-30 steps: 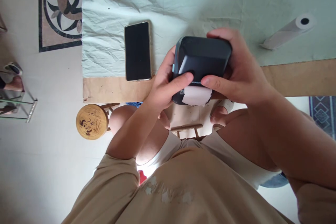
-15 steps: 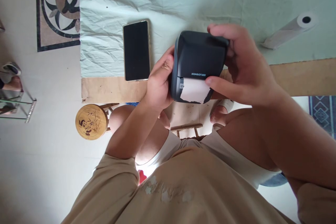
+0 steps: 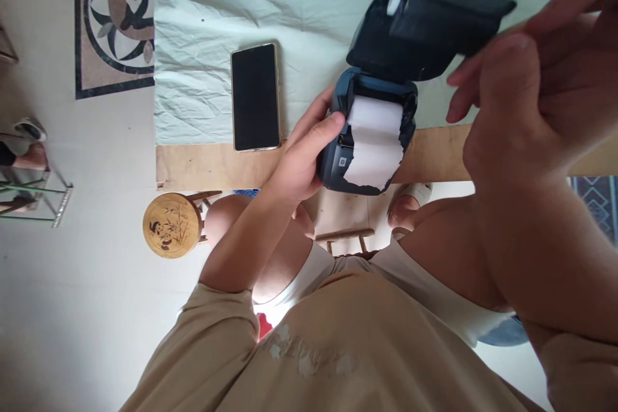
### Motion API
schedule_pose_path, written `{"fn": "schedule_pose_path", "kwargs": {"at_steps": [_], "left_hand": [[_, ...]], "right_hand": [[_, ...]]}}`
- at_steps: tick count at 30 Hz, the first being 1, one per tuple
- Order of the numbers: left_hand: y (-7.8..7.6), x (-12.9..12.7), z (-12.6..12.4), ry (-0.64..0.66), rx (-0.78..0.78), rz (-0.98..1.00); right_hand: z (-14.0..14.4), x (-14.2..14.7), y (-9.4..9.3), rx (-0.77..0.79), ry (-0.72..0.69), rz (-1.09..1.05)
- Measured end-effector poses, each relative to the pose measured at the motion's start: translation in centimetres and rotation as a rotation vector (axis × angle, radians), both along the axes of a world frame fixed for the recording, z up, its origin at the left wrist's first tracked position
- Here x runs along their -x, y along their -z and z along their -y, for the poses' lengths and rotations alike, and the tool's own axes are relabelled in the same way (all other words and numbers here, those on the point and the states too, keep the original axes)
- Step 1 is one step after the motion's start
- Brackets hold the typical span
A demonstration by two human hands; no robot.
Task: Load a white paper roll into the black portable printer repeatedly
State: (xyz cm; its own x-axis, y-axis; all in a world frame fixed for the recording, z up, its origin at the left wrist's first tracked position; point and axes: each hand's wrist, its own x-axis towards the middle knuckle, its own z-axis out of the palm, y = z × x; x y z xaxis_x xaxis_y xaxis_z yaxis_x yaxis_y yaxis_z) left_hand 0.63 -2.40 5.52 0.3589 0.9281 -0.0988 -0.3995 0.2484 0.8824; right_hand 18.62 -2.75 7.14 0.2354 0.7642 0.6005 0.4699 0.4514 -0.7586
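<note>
My left hand grips the left side of a dark label printer, its thumb on the upper rim. The printer's lid stands raised, hinged at the far end. Inside lies white paper, its torn end hanging over the front edge. My right hand is just right of the lid, fingers apart and stretched out, with nothing visible in them. I cannot tell whether a fingertip touches the lid. The white paper roll seen earlier on the right is hidden behind this hand.
A phone with a dark screen lies left of the printer on the pale green cloth. The wooden table edge runs in front of me. A round stool stands at the lower left. Another person's foot shows at far left.
The printer's lid has swung up and away, uncovering the paper inside. My right hand has moved off the printer to the right. My left hand keeps its hold.
</note>
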Motion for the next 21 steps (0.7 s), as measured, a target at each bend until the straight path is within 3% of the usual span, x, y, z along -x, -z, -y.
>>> {"fn": "schedule_pose_path", "kwargs": {"at_steps": [3, 7, 9, 16, 21], "left_hand": [[-0.1, 0.0, 0.0, 0.017, -0.006, 0.004], [0.0, 0.0, 0.1, 0.046, -0.029, -0.026], [0.1, 0.0, 0.0, 0.052, -0.044, -0.049], [-0.1, 0.1, 0.1, 0.042, -0.048, -0.084], [-0.7, -0.1, 0.5, 0.023, 0.003, -0.124]], "right_hand": [[0.0, -0.2, 0.2, 0.005, -0.004, 0.116], [0.1, -0.3, 0.7, -0.063, -0.150, 0.591], [0.2, -0.2, 0.7, -0.035, -0.152, 0.714], [1.0, 0.0, -0.1, 0.204, -0.113, 0.837], [1.5, 0.0, -0.3, 0.212, -0.103, 0.868]]}}
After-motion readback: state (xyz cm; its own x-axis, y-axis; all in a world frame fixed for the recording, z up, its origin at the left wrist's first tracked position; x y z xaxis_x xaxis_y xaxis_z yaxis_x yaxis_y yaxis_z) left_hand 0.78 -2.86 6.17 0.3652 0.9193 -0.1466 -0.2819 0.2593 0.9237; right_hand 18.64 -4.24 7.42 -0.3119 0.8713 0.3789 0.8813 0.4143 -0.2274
